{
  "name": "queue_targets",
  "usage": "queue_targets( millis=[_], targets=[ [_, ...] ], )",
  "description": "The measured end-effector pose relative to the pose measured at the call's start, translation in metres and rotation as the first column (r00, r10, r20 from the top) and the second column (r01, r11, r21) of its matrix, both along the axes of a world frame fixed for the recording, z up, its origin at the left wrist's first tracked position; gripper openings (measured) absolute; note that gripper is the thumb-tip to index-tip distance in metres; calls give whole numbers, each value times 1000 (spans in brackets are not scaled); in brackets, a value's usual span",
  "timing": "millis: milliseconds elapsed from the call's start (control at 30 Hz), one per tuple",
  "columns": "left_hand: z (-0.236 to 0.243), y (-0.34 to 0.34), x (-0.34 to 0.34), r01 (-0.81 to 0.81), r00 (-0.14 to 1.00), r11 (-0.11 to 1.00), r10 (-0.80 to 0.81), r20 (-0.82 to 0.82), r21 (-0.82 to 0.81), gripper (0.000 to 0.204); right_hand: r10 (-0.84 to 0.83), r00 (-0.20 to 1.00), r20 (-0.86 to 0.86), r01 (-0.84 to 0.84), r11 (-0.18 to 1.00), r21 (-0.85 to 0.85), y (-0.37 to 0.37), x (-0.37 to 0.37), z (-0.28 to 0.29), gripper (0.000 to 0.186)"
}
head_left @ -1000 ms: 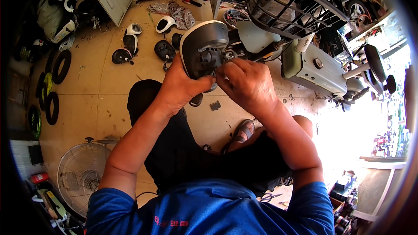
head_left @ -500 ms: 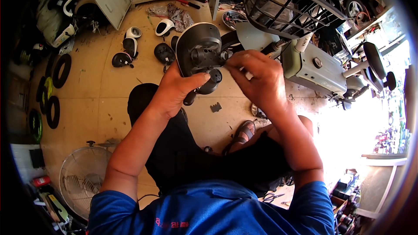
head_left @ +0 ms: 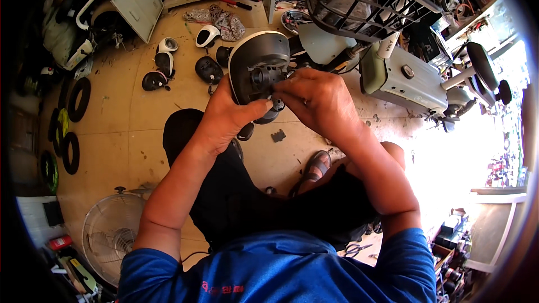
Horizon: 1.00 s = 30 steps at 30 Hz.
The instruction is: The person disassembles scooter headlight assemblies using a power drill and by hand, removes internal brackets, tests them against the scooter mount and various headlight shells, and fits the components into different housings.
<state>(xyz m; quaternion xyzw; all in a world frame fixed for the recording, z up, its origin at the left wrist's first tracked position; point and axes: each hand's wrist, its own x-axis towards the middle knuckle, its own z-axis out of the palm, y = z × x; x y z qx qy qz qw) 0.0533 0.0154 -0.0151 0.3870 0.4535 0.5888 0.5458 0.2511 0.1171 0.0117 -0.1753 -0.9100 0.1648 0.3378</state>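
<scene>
Raised over my knees is a rounded black plastic housing (head_left: 264, 49) with a pale rim and round sockets on the side that shows. My left hand (head_left: 227, 113) grips it from the left and below, thumb across its lower part. Against the sockets, the fingers of my right hand (head_left: 315, 94) are pinched together. Whatever is between those fingertips, if anything, is hidden. On the floor beyond lie similar black-and-white housings: one white-topped (head_left: 208, 36), one black (head_left: 209, 70), and a cluster (head_left: 164, 63) farther left. A small flat dark piece (head_left: 278, 136) lies below the held housing.
A scooter with a black wire basket (head_left: 365, 5) and a grey-green body (head_left: 407, 81) stands at the right. Tyres (head_left: 70, 148) lie at the left, above a caged fan (head_left: 115, 235). A red-handled tool (head_left: 238, 4) and a crumpled patterned cloth (head_left: 224, 21) are at the back.
My right hand has moved left and slightly down, from the housing's right edge onto its sockets. My left hand keeps its hold; the housing has turned slightly.
</scene>
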Motion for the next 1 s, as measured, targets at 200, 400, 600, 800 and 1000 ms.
queue_targets(
  millis=[200, 400, 600, 800, 1000],
  targets=[
    [1, -1, -2, 74, 997, 996, -73, 13, -47, 65, -23, 999, 26, 26, 995, -96, 5, 5, 6, 13],
    [-2, 0, -1, 26, 999, 1000, -27, -35, -18, 64, 63, 997, 42, -61, 997, -48, 1, 3, 3, 11],
    [-3, 1, -1, 25, 999, 999, -27, -41, -38, 63, 7, 999, 42, -4, 998, -68, -2, 1, 2, 13],
    [-4, 1, -2, 8, 999, 1000, -9, -54, -28, 62, 21, 993, 116, -41, 985, 169, -2, -2, -1, 12],
    [0, 1, -1, 7, 999, 1000, -7, -49, -1, 61, -1, 999, 42, -11, 958, 287, -6, -9, -5, 16]
  ],
)
